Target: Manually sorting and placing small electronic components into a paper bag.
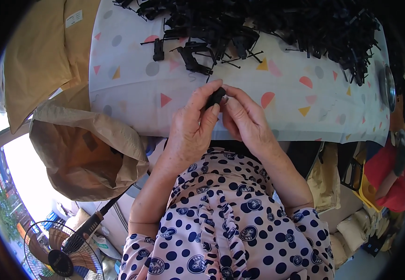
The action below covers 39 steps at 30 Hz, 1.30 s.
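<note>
Above the near edge of the table, my left hand [189,125] grips a small black plastic part [216,97] between thumb and fingers. My right hand [249,117] meets it from the other side, thumb and fingers pinched together at the part's end. Whatever those right fingertips hold is too small and too covered to make out. Beyond my hands, several loose black plastic parts with thin rods [194,58] lie on the patterned tablecloth [132,88]. A short black block [158,50] rests just left of them.
A large heap of similar black parts [319,28] covers the table's far side. At left stands an opened brown paper sack [86,154], with more brown paper [34,56] behind it. A fan [62,261] is at lower left. A round metal dish [389,87] sits at the right edge.
</note>
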### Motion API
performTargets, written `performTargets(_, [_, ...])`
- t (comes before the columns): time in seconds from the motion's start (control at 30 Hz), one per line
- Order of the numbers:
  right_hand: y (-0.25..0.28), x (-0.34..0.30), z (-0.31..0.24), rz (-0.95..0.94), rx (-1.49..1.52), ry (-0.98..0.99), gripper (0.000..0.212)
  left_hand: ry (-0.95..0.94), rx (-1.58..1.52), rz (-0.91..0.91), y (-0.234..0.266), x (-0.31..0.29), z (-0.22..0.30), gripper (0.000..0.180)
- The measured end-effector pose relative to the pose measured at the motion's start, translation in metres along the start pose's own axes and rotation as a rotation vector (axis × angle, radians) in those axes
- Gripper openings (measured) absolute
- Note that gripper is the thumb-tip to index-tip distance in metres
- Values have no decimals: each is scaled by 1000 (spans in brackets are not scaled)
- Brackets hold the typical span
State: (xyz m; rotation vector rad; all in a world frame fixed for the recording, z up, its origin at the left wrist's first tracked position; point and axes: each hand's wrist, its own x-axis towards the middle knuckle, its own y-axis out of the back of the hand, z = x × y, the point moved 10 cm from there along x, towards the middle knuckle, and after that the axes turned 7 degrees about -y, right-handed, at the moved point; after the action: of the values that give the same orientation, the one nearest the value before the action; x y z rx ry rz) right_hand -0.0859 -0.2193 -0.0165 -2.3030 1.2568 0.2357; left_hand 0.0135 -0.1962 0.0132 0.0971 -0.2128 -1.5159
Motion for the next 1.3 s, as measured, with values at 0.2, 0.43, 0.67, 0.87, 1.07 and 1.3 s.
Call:
performTargets(0.2, [-6, 6, 6, -43, 34, -18, 34, -97, 97, 51, 2, 5, 1, 35])
performTargets(0.43, [-10, 12, 7, -68, 74, -20, 30, -106, 135, 78, 6, 7, 7, 32])
performTargets(0.67, [-17, 23, 4, -71, -156, -45, 33, -300, 406, 158, 19, 3, 26, 33])
performTargets(0.87, [-27, 41, -20, -56, -600, 262, 27, 7, -102, 183, 30, -9, -30, 37])
performTargets(1.07, [-45, 45, -82, 377, -1416, 709, 34, 362, -834, 388, 50, -25, -64, 13])
performTargets(1.3, [-48, 72, -69, 461, -1535, 566, 27, 286, -835, 405, 57, -28, -66, 14])
